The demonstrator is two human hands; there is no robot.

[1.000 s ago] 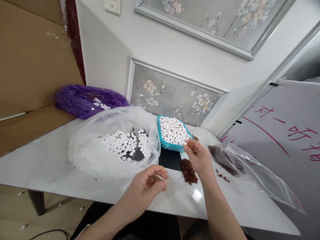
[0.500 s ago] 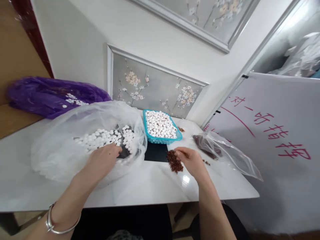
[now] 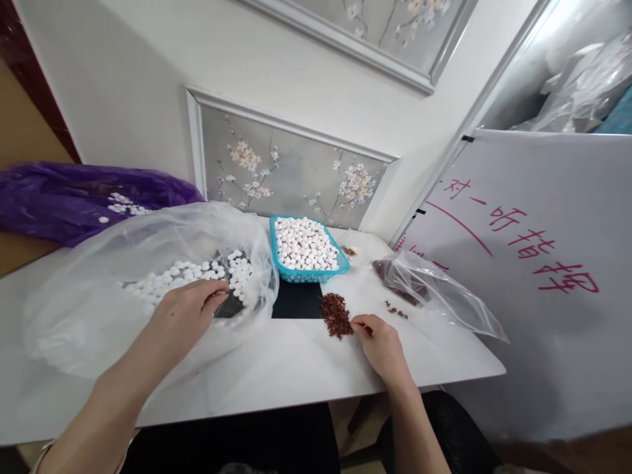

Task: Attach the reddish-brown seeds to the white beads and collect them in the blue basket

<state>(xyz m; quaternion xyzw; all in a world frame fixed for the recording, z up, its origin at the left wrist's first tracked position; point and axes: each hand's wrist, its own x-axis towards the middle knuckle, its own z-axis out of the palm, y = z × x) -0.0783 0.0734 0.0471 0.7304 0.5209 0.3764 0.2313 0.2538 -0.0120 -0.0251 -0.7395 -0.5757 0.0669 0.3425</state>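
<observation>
Over the mouth of a clear plastic bag, my left hand has thumb and fingers pressed together. Whatever they pinch is too small to make out. White foam balls lie in the bag beside this hand. At the lower right edge of a pile of small reddish-brown clove-like pieces, my right hand is closed in a pinch. Its fingertips touch or nearly touch the pile, and their contents are hidden. Behind the pile stands a blue plastic basket heaped with white balls, some showing brown spots.
A purple bag with more white balls lies at the left. A clear bag of brown material rests at the right, with a few loose bits near it. Whiteboard and framed picture stand behind the white table.
My right hand has moved from the pile's upper right side to its lower right edge. My left hand stays at the bag, its fingers shifted slightly. The camera view has shifted a little.
</observation>
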